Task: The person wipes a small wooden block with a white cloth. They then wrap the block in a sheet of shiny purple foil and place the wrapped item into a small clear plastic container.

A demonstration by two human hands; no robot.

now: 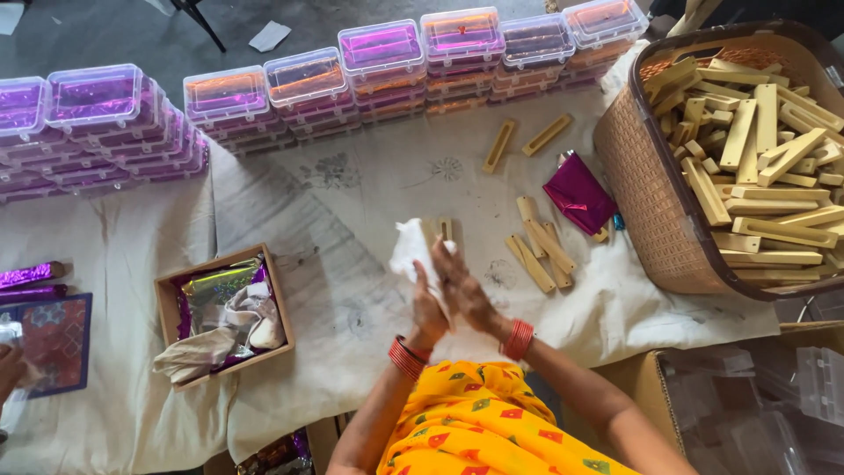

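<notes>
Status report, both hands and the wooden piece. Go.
Left hand grips white cloth. Right hand presses wooden piece against it. Loose wooden pieces lie close right; nothing between the hands.

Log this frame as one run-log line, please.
left hand: holds white cloth | right hand: holds wooden piece | nearby: loose wooden pieces, basket

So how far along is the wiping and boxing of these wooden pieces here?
Done, by the look of it: rows of stacked clear lidded boxes along the back of the cloth. In hand: the left hand and right hand hold one wooden piece against a white rag. Left: a small pile of wooden pieces beside the hands and a brown basket full of more.
</notes>
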